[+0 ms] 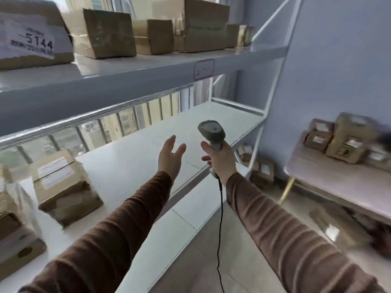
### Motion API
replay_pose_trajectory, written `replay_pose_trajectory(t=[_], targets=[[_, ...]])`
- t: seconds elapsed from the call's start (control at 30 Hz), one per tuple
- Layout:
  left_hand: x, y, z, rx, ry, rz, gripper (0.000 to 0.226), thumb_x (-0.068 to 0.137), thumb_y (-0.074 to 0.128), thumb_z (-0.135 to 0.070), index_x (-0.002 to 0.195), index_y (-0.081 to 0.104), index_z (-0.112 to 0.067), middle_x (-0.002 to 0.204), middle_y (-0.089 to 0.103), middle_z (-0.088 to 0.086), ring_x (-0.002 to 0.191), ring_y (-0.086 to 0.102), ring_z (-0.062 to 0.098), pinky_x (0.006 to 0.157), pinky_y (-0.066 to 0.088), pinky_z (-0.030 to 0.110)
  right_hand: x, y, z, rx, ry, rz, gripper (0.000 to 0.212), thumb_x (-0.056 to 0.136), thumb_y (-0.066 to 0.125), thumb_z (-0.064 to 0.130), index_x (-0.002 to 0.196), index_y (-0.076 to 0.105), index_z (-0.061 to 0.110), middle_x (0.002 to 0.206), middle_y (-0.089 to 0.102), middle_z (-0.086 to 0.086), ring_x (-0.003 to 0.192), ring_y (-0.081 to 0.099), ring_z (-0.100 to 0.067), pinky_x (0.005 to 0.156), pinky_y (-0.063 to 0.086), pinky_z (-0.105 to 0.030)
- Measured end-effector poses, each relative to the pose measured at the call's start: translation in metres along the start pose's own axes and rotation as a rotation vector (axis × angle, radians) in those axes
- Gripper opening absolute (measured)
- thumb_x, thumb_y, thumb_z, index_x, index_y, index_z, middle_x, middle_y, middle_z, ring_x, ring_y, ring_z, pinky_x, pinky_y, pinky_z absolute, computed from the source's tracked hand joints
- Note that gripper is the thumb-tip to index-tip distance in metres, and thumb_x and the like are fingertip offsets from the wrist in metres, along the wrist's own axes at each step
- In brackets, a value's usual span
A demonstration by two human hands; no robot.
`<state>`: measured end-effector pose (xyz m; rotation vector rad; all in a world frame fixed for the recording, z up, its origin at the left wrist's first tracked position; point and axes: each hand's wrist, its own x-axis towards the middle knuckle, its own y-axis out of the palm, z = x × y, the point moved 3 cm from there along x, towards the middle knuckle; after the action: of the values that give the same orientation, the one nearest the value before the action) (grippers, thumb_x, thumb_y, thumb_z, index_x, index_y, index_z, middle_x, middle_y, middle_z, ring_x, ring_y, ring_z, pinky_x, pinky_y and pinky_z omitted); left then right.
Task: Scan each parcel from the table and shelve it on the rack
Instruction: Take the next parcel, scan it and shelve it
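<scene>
Your two brown sleeves (135,229) reach forward from the near edge toward the white rack (148,66). Your left hand (170,154) is held out over the middle shelf (135,157), fingers straight and slightly spread, holding nothing and touching nothing. Your right hand (221,158), just to its right, grips the handle of a grey barcode scanner (211,132), fingers wrapped round it, the scanner's head upright and pointing away from you; its black cable (221,218) hangs down from below the wrist toward the floor.

On the middle shelf, at the near left, a taped cardboard parcel (63,187) with a white label lies well apart from your left hand, with more boxes at the left edge, blurred. The top shelf holds a row of brown boxes; the nearest one on the left (31,32) carries a label reading 5144. Far right, a pale table (338,182) bears a cluster of small labelled parcels (347,142), also blurred. More parcels (260,168) sit low on the rack beneath the middle shelf.
</scene>
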<state>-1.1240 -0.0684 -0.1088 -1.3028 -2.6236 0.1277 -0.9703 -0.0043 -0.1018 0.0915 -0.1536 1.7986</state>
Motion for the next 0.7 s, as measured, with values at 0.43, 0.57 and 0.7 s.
replay_pose_trajectory(t=[0.43, 0.57, 0.7], targets=[[-0.033, 0.369, -0.059, -0.176, -0.042, 0.582, 0.05, 0.101, 0.058, -0.012, 0.149, 0.045, -0.007, 0.147, 0.055, 0.006, 0.13, 0.056, 0.018, 0.112, 0.044, 0.033, 0.03, -0.363, -0.041, -0.085, 0.072, -0.54, 0.019, 0.087, 0.075, 0.038, 0.098, 0.064, 0.026, 0.059, 0.057, 0.019, 0.056, 0.051, -0.006, 0.056, 0.038, -0.026], [-0.055, 0.488, -0.076, -0.172, -0.081, 0.684, 0.053, 0.101, 0.059, -0.017, 0.151, 0.044, -0.011, 0.151, 0.051, 0.008, 0.135, 0.051, 0.022, 0.118, 0.037, 0.037, 0.04, -0.478, -0.052, -0.139, 0.118, -0.638, 0.026, 0.089, 0.07, 0.035, 0.107, 0.064, 0.017, 0.075, 0.06, 0.007, 0.069, 0.056, -0.017, 0.071, 0.043, -0.034], [-0.077, 0.595, -0.095, -0.143, -0.051, 0.755, 0.051, 0.101, 0.058, -0.022, 0.15, 0.046, -0.013, 0.149, 0.054, 0.006, 0.131, 0.053, 0.019, 0.104, 0.038, 0.028, 0.049, -0.58, -0.058, -0.184, 0.128, -0.72, 0.032, 0.09, 0.066, 0.036, 0.112, 0.063, 0.013, 0.085, 0.061, 0.0, 0.08, 0.059, -0.025, 0.073, 0.046, -0.038]])
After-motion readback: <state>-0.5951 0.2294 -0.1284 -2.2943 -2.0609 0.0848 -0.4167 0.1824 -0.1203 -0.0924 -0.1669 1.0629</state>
